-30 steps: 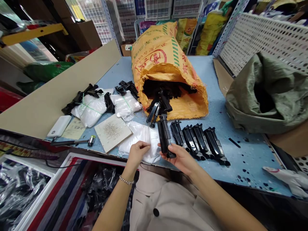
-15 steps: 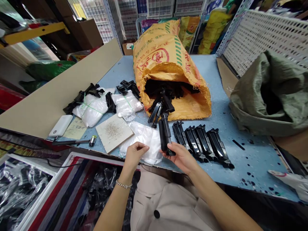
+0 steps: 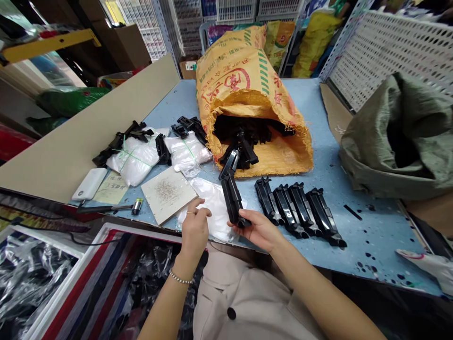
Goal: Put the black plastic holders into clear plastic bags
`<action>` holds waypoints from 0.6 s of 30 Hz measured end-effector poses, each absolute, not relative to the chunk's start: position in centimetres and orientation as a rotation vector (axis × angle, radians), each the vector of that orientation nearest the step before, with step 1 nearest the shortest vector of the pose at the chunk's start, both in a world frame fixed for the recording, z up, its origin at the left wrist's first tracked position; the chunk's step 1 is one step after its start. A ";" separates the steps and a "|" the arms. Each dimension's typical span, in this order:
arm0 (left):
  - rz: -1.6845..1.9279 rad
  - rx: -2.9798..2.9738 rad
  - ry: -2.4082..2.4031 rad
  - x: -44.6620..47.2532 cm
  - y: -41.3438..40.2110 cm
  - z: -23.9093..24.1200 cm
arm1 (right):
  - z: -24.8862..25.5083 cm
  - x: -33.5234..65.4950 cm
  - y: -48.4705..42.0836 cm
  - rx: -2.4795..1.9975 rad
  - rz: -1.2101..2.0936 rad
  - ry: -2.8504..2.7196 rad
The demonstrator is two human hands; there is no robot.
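My right hand grips the near end of a long black plastic part, which lies tilted over a clear plastic bag at the table's front edge. My left hand rests on the bag's near edge with its fingers curled onto the plastic. Just right of my right hand, several more black parts lie side by side in a row. Behind them an orange woven sack lies on its side, its mouth open toward me and spilling black parts.
Tied white bags with black parts lie at the left, with a white power bank, a paper slip, a small hammer and a square card. A green sack fills the right. A white glove lies at the near right corner.
My right hand swung the black part's far end leftward so it lies over the clear bag. My left hand shifted on the bag's edge, fingers curling down.
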State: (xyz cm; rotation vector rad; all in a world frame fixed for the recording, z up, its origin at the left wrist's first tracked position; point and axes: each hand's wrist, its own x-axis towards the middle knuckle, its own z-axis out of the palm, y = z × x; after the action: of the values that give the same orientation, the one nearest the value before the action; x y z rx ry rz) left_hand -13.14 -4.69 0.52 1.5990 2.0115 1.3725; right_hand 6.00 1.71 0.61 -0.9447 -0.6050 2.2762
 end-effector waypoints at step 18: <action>1.051 1.811 2.023 -13.8 -6.6 1.6 | -0.9 8.0 -1.5 -0.735 2.924 -0.069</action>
State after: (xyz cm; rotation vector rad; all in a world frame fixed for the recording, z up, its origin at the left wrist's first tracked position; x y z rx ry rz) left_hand -13.75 -6.59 1.59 1.8113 2.0233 1.0513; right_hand 7.97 -1.49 -0.95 -0.7347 -0.0686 2.9244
